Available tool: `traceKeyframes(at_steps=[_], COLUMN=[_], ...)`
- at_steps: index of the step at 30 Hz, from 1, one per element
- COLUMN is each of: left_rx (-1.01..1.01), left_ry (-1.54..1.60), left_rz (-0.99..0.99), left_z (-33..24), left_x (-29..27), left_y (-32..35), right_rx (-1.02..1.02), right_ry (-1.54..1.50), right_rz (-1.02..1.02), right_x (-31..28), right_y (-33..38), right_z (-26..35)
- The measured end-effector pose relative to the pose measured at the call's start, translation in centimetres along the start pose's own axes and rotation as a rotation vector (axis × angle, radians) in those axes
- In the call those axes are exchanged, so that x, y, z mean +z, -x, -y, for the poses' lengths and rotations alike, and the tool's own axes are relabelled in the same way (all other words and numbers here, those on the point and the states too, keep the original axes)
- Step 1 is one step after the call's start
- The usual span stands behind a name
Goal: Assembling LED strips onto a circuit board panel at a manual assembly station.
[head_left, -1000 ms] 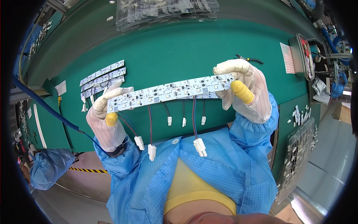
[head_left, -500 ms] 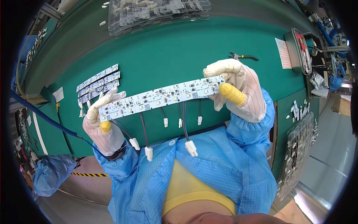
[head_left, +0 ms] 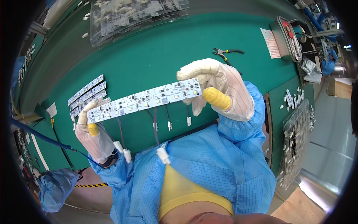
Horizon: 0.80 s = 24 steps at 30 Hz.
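Note:
A long white LED circuit board (head_left: 145,99) is held up in front of me, tilted so its right end is higher. My left hand (head_left: 90,121), in a white glove with a yellow thumb cot, pinches its left end. Around the right end closes my right hand (head_left: 223,87), gloved the same way, with fingers behind the board and the yellow thumb at its end. Several thin wires hang from the board, ending in white plug connectors (head_left: 163,155). Beside my left hand, more circuit boards (head_left: 87,91) lie in a small stack on the green mat (head_left: 149,56).
Black-and-yellow side cutters (head_left: 225,52) lie beyond my right hand. A clear tray (head_left: 138,18) of boards and connectors sits at the back. To the right are a printed sheet (head_left: 271,43), a metal box (head_left: 289,39) and another tray (head_left: 296,142). A blue coiled cord (head_left: 41,136) crosses at left.
The view has shifted, so the mat's things appear farther left. The board has moved left with both hands, and its hanging connectors have swung. The side cutters show more fully.

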<state>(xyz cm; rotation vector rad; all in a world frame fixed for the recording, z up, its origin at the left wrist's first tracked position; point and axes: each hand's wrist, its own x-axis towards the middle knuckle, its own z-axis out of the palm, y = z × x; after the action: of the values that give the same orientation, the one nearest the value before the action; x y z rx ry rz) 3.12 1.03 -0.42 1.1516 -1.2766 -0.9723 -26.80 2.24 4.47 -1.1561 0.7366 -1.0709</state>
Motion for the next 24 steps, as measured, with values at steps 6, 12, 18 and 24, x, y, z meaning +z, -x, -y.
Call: traceKeyframes(at_steps=[6, 12, 18, 24], left_rx=[-0.012, -0.018, -0.021, -0.019], left_ry=[-0.143, -0.078, 0.16, 0.182], left_rz=[0.054, 0.057, -0.029, -0.024], left_z=[-0.7, -0.6, 0.0, -0.5], left_x=[-0.3, -0.2, 0.5, 0.3], left_y=[0.0, 0.0, 0.5, 0.5], right_rx=[0.016, 0.086, -0.064, -0.013], right_ry=[-0.047, -0.035, 0.049, 0.101], right_rz=[0.025, -0.006, -0.09, -0.129], right_x=[0.0, 0.0, -0.1, -0.1], right_y=[0.1, 0.4, 0.0, -0.3], right_z=[0.1, 0.6, -0.6, -0.1])
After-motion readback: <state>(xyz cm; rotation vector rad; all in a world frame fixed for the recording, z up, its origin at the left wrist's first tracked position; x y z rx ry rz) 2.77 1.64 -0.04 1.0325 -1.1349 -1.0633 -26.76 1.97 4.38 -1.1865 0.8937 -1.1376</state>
